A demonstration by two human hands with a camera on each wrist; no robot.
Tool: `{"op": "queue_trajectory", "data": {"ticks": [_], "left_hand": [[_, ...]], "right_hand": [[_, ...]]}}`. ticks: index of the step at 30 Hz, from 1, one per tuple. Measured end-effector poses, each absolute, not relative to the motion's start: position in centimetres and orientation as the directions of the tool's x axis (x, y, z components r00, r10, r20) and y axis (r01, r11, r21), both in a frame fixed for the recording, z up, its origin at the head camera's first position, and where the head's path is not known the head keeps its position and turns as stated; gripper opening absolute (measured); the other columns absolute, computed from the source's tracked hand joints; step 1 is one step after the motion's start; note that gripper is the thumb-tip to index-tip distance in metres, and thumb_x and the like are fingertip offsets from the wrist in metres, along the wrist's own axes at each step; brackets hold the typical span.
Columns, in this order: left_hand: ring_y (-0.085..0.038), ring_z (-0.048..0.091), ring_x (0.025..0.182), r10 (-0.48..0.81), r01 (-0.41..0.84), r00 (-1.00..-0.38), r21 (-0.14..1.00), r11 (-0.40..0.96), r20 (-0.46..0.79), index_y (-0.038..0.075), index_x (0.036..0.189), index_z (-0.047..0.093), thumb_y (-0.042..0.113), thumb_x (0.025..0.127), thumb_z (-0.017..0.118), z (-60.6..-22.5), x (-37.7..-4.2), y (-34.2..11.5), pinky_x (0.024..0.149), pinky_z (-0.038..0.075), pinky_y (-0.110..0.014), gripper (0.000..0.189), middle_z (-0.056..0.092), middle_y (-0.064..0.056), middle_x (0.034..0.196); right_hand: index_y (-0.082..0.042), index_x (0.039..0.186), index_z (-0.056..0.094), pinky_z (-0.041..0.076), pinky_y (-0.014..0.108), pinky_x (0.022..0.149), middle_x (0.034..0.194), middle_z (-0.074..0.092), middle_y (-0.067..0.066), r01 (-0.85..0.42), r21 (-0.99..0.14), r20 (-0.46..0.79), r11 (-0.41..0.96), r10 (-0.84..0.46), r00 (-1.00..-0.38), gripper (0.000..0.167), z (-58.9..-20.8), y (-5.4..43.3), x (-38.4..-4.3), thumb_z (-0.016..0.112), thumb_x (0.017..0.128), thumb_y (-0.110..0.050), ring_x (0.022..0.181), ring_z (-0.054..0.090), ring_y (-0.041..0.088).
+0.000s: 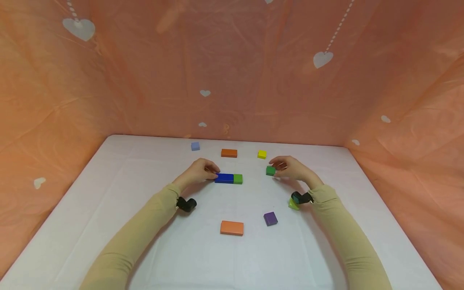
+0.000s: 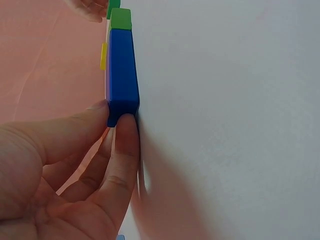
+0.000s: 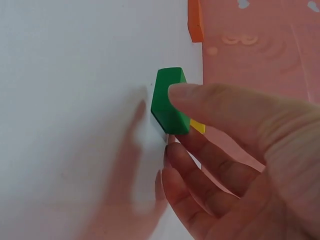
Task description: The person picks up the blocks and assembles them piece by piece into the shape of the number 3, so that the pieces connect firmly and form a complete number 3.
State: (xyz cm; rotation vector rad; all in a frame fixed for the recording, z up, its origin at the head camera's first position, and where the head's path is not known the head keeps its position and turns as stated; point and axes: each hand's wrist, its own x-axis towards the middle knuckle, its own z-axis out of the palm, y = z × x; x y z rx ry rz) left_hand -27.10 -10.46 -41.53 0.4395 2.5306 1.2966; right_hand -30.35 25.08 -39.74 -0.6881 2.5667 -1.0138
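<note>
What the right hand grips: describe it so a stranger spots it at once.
Over the white table, find the right hand. It pinches a small dark green block, plainly deeper in colour than the lighter green block touching the long blue block.

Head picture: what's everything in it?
Pale block: 1, blue, back left
Yellow block: 1, yellow, back right
Orange blocks: 2, orange, middle back and front
Blue block: 1, blue, centre
Light-green block: 1, green, against blue block
Emerald block: 1, green, centre right
Lime block: 1, yellow-green, partly hidden, right
Purple block: 1, purple, front right
Table: 1, white, underneath
Backdrop: 1, orange, around table
Hearts: several, white, on backdrop
Wrist cameras: 2, black, wrists
Sleeves: 2, beige, arms
Left grip: 1, on blue block
Right grip: 1, on emerald block
</note>
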Motion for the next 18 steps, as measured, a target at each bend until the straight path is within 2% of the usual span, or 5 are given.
{"op": "queue_trajectory", "data": {"ticks": [18], "left_hand": [[-0.02, 0.058, 0.084, 0.392, 0.162, -0.917, 0.825, 0.541, -0.077, -0.001, 0.106, 0.068, 0.003, 0.087, 0.068, -41.83, -27.16, -10.58, 0.077, 0.049, -0.03, 0.02, 0.067, -0.009, 0.096]], "right_hand": [[0.004, 0.123, 0.058, 0.045, 0.045, 0.093, 0.114, 0.062, 0.018, -0.346, -0.677, -0.085, 0.65, -0.536, -0.84, 0.046, -39.99, 24.78, -30.15, 0.072, 0.08, 0.004, 0.105, 0.056, 0.033]]}}
